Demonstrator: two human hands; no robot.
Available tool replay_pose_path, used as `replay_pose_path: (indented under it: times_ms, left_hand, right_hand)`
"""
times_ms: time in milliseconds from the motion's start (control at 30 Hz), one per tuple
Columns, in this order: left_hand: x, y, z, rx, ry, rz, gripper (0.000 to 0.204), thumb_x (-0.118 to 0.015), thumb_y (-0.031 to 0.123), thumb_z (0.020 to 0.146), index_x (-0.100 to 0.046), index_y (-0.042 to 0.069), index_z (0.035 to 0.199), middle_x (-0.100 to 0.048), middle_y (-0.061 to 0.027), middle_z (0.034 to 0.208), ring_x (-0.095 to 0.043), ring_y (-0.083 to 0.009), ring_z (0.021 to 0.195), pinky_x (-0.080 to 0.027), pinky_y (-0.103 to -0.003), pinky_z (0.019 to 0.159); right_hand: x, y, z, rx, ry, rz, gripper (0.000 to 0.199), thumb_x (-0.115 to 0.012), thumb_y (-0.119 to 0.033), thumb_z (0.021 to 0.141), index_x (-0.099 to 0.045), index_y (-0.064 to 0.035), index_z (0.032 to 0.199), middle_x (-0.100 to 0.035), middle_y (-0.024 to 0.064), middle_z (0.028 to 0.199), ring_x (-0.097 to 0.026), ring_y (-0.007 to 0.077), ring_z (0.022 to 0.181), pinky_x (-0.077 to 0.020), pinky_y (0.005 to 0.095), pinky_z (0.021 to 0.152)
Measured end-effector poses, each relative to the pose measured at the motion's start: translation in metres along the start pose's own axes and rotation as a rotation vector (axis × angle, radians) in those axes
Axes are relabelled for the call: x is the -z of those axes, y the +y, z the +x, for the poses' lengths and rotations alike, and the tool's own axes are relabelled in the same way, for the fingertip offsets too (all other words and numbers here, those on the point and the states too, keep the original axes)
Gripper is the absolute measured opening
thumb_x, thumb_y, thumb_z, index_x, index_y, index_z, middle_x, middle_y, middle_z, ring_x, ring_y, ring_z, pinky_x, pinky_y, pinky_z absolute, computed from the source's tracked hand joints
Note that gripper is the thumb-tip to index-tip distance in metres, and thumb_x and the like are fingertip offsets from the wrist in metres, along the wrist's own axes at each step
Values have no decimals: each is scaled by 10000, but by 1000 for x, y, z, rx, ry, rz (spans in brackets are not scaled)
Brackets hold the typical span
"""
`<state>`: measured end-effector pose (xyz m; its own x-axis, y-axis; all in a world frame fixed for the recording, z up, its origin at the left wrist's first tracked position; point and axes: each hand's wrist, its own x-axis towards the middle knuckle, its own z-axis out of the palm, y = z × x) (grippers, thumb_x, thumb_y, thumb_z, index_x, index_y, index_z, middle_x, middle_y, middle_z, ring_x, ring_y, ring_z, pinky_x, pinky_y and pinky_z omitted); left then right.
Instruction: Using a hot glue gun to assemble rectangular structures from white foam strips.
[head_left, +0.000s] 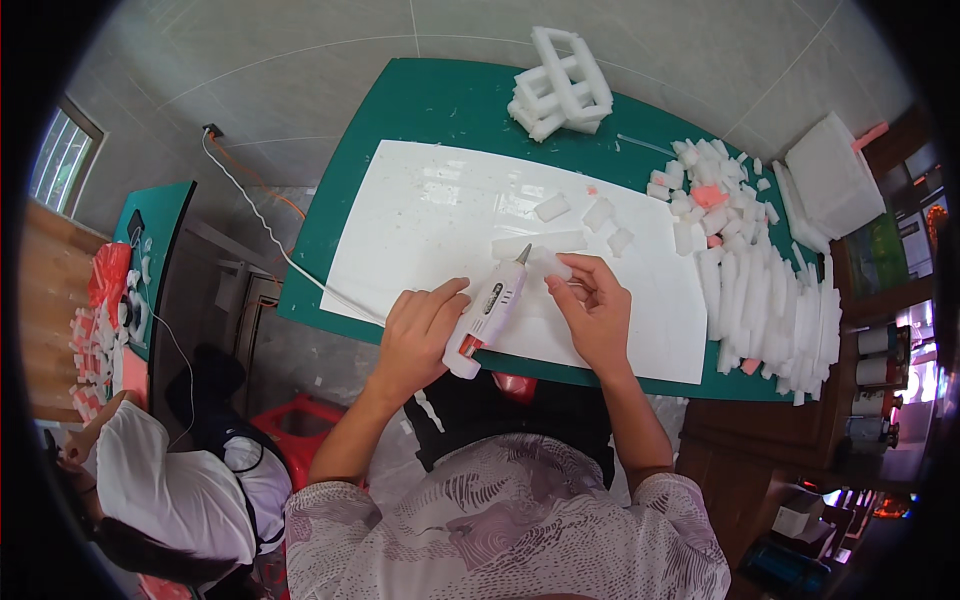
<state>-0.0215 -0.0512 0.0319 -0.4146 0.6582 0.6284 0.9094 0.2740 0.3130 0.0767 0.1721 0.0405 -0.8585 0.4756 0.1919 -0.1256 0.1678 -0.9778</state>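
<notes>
My left hand [422,335] is wrapped round a white hot glue gun [491,305], its metal nozzle tilted up and away from me. Close to that nozzle, my right hand [592,307] pinches a small white foam block [549,264] between thumb and fingers. A long white foam strip [512,246] lies flat on the white sheet [420,200], just beyond the nozzle. Farther off on the sheet rest a few short foam pieces [597,214]. Whether the nozzle touches the block or strip, I cannot tell.
An open foam frame [562,85] stands at the back of the green table [400,95]. Foam strips [765,310] and small foam chunks [715,175] are heaped at the right. A white cord [262,222] crosses the left edge. At the left, another person [175,480] sits near a second table.
</notes>
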Motion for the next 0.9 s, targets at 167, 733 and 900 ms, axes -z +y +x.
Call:
replay_pose_path:
  times_ms: [167,733,900]
  left_hand:
    - [-1,1,0,-12,-14,6,390,-709,134,722,-641,-24,1071,-666,-152,1212,-614,-268,808,-468,-383,750]
    - [-2,1,2,-44,-39,-5,411,-694,127,718,-645,-27,1096,-673,-149,1196,-605,-269,814,-472,-390,748]
    - [-2,1,3,-59,-55,0,404,-691,130,721,-648,-26,1091,-675,-144,1190,-601,-266,807,-471,-393,747]
  right_hand:
    - [-1,-2,-2,19,11,-52,279,-709,24,916,-633,63,1182,-700,135,1082,-687,132,918,-548,235,803]
    - [1,-1,-3,5,2,12,279,-706,20,920,-638,52,1188,-728,121,992,-672,106,863,-516,228,770]
    - [5,-1,-3,-49,-37,104,259,-663,15,946,-618,42,1200,-730,137,990,-688,134,893,-530,247,807]
